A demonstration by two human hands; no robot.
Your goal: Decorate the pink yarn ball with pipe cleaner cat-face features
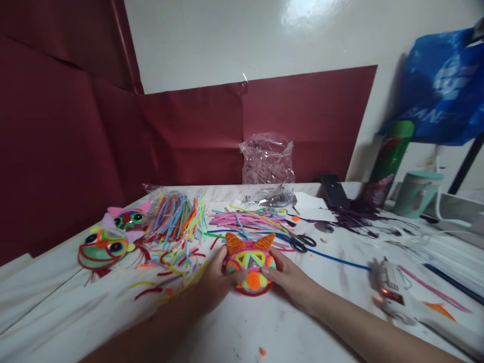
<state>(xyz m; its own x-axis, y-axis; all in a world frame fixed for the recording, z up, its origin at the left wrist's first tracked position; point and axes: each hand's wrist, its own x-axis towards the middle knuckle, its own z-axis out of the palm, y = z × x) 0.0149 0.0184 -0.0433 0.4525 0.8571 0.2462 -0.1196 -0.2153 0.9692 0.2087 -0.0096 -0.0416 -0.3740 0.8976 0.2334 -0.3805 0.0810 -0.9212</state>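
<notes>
Both hands hold a small craft head (250, 263) made of bright pipe cleaners, with two orange ears and an orange pom-pom nose. It rests on the white table (245, 327) in front of me. My left hand (216, 275) grips its left side with curled fingers. My right hand (289, 279) presses its right side, thumb near the nose. Loose pipe cleaners (177, 217) in many colours lie just behind it.
Two finished craft heads (109, 242) sit at the left. Black scissors (302, 242) and a blue pipe cleaner (336, 259) lie to the right, then a white glue gun (393, 290). A clear plastic bag (267, 160), a phone, a green bottle and a teal cup stand behind.
</notes>
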